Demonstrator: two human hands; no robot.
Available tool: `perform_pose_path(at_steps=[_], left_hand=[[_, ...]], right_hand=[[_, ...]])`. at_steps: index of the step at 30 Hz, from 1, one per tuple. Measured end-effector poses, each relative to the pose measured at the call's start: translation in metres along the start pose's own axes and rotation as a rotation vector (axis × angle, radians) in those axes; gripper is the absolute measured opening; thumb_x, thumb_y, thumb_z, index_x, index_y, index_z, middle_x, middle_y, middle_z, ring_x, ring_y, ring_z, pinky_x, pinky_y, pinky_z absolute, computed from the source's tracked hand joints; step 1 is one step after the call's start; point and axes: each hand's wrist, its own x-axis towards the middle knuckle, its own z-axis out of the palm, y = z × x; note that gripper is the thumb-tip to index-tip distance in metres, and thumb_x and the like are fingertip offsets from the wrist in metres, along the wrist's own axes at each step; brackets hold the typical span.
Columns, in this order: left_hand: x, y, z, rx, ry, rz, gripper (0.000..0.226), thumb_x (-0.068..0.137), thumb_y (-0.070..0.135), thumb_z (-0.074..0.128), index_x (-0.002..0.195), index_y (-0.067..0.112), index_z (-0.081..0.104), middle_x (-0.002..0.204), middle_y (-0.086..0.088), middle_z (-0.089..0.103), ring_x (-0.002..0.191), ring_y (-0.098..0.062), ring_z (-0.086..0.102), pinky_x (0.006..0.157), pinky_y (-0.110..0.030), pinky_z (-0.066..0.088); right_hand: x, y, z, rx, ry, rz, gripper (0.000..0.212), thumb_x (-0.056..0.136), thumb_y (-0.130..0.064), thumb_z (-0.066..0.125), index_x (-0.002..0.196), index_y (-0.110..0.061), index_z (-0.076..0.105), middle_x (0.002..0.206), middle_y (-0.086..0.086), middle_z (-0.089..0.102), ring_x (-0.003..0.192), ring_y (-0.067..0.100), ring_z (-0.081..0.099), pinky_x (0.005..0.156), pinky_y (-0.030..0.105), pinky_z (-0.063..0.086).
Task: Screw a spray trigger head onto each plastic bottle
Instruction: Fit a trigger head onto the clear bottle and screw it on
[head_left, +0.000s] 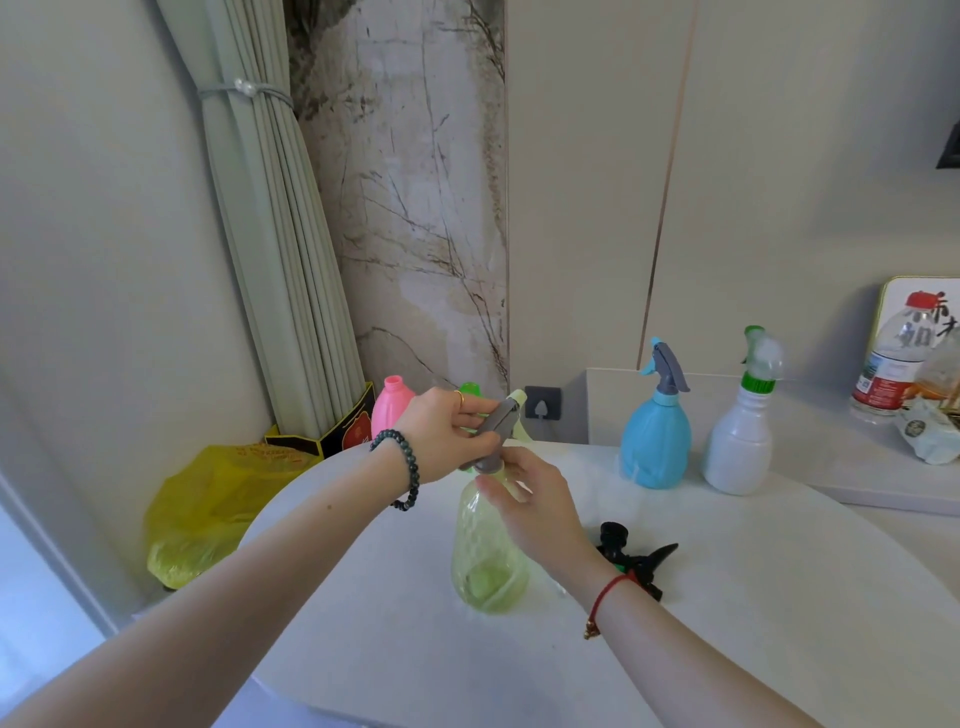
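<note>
A clear yellow-green bottle (485, 556) stands upright on the white round table (753, 597). A grey spray trigger head (498, 423) sits on its neck. My left hand (441, 436) grips that head from the left. My right hand (530, 499) pinches the grey collar at the bottle's neck. A blue bottle (655, 441) with a grey trigger head and a white bottle (737, 447) with a green-collared head stand at the back right. A loose black trigger head (631, 558) lies on the table behind my right wrist. A pink bottle (390, 410) without a head stands behind my left hand.
A green cap or bottle top (470, 388) peeks out behind my left hand. A yellow plastic bag (208, 514) lies on the floor at left near a tied curtain (280, 249). A water bottle (891, 358) and wrapped items sit on a ledge at far right.
</note>
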Motion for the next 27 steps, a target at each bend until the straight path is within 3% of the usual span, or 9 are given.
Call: perform_pose_path(at_steps=[3, 5, 10, 15, 19, 22, 27], left_hand=[[0.0, 0.0, 0.001, -0.03, -0.008, -0.006, 0.033, 0.078, 0.015, 0.064, 0.11, 0.021, 0.062, 0.105, -0.005, 0.07, 0.089, -0.015, 0.068, 0.085, -0.037, 0.056], [0.0, 0.0, 0.002, -0.032, 0.002, 0.001, 0.033, 0.078, 0.014, 0.064, 0.11, 0.02, 0.063, 0.106, -0.005, 0.07, 0.094, -0.013, 0.066, 0.091, -0.035, 0.052], [0.0, -0.001, 0.001, -0.034, -0.022, 0.005, 0.034, 0.079, 0.014, 0.063, 0.112, 0.02, 0.061, 0.107, -0.006, 0.069, 0.094, -0.013, 0.066, 0.091, -0.035, 0.052], [-0.001, -0.004, 0.002, -0.069, -0.016, -0.002, 0.035, 0.079, 0.014, 0.064, 0.113, 0.019, 0.06, 0.104, -0.002, 0.069, 0.092, -0.014, 0.066, 0.094, -0.035, 0.051], [-0.002, -0.006, 0.001, -0.068, -0.023, 0.003, 0.035, 0.079, 0.015, 0.064, 0.113, 0.023, 0.06, 0.103, 0.001, 0.068, 0.093, -0.013, 0.066, 0.094, -0.034, 0.051], [-0.002, -0.006, 0.003, -0.075, -0.021, 0.015, 0.034, 0.079, 0.014, 0.064, 0.112, 0.022, 0.061, 0.1, 0.003, 0.067, 0.092, -0.012, 0.066, 0.094, -0.034, 0.051], [-0.001, -0.007, 0.006, -0.073, -0.009, 0.019, 0.032, 0.078, 0.015, 0.065, 0.11, 0.022, 0.062, 0.093, 0.01, 0.065, 0.092, -0.01, 0.065, 0.094, -0.033, 0.051]], right_hand=[[0.002, 0.0, 0.007, 0.034, 0.111, 0.021, 0.028, 0.069, -0.015, 0.076, 0.076, -0.026, 0.051, 0.082, -0.008, 0.061, 0.081, 0.011, 0.057, 0.073, 0.01, 0.043], [0.0, 0.001, 0.012, 0.057, 0.151, 0.02, 0.032, 0.068, -0.015, 0.078, 0.076, -0.024, 0.049, 0.08, -0.009, 0.059, 0.074, 0.002, 0.053, 0.066, 0.004, 0.039], [-0.002, 0.003, 0.006, -0.004, -0.04, -0.036, 0.012, 0.084, -0.021, 0.062, 0.093, -0.023, 0.056, 0.091, -0.012, 0.061, 0.087, 0.001, 0.055, 0.074, 0.005, 0.038], [0.0, 0.002, 0.012, 0.013, 0.119, 0.012, 0.024, 0.073, -0.019, 0.074, 0.085, -0.015, 0.054, 0.086, -0.008, 0.062, 0.082, 0.004, 0.056, 0.067, 0.004, 0.039], [-0.006, 0.002, 0.015, 0.043, 0.044, 0.03, 0.023, 0.079, -0.024, 0.067, 0.094, -0.017, 0.052, 0.097, -0.006, 0.06, 0.095, 0.008, 0.054, 0.083, 0.014, 0.041], [-0.007, 0.003, 0.008, -0.01, -0.015, -0.016, 0.008, 0.086, -0.021, 0.059, 0.09, -0.026, 0.056, 0.086, -0.015, 0.06, 0.082, 0.0, 0.054, 0.072, 0.006, 0.037], [-0.004, 0.001, 0.013, 0.013, 0.166, 0.051, 0.027, 0.071, -0.02, 0.076, 0.083, -0.014, 0.052, 0.083, -0.008, 0.059, 0.081, 0.004, 0.055, 0.066, 0.002, 0.038]])
